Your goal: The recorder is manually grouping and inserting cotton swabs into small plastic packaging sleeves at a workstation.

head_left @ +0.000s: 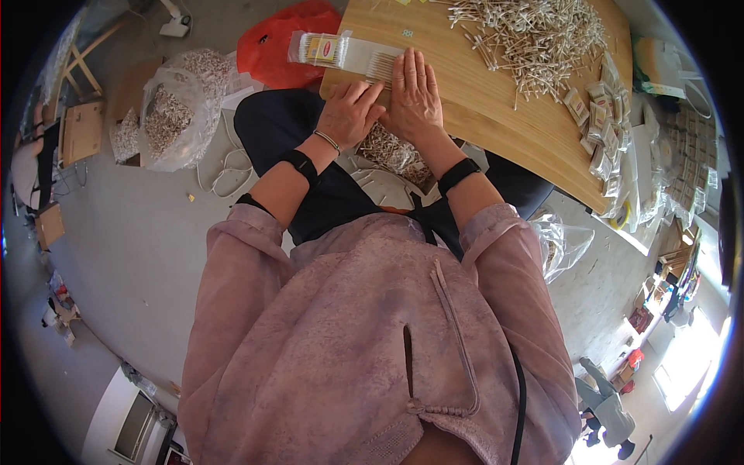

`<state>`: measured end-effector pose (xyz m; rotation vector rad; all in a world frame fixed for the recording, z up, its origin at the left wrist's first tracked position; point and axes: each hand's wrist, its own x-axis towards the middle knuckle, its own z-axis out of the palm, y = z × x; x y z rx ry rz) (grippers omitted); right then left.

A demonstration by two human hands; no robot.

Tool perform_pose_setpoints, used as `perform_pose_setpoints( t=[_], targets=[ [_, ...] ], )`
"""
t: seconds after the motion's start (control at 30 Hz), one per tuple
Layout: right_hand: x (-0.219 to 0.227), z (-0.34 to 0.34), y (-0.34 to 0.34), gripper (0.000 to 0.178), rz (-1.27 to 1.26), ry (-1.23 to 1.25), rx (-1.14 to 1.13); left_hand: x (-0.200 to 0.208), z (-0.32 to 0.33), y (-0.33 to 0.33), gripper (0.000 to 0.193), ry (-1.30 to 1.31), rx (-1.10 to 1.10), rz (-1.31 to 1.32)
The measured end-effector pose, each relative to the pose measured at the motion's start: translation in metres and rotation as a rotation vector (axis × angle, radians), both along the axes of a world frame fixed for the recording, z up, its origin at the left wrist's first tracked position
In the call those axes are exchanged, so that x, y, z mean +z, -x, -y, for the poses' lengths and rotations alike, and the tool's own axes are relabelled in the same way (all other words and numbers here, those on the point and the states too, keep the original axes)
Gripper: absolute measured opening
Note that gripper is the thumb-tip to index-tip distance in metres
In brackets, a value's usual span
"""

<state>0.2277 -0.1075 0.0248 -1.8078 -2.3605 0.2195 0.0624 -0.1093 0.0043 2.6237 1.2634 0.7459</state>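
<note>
At the near edge of the wooden table, my right hand (415, 101) lies flat, its fingers stretched forward beside a row of cotton swabs (380, 66). My left hand (347, 116) is close on its left, fingers slightly bent and apart, at the near end of that row. The thumbs are near each other, and the hands partly cover the swabs. A clear plastic sleeve holding more swabs and a yellow-and-red label (322, 49) extends left from the row. Below my hands, a container of loose cotton swabs (394, 155) shows between my legs.
A big heap of loose swabs (535, 39) covers the far right of the wooden table (480, 101). Filled small packs (601, 128) pile along its right edge. On the left are a red plastic bag (271, 46) and clear bags of swabs (170, 112). Another person (608, 403) appears at lower right.
</note>
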Motion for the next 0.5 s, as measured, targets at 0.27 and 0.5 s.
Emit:
perform_pose_setpoints(
  t=[0.27, 0.5],
  targets=[
    [-0.003, 0.000, 0.000, 0.087, 0.013, -0.014, 0.004, 0.008, -0.002, -0.008, 0.051, 0.035, 0.025, -0.068],
    [-0.002, 0.001, 0.000, 0.085, -0.014, -0.012, -0.002, 0.005, -0.002, -0.009, 0.051, 0.049, 0.041, -0.092]
  ],
)
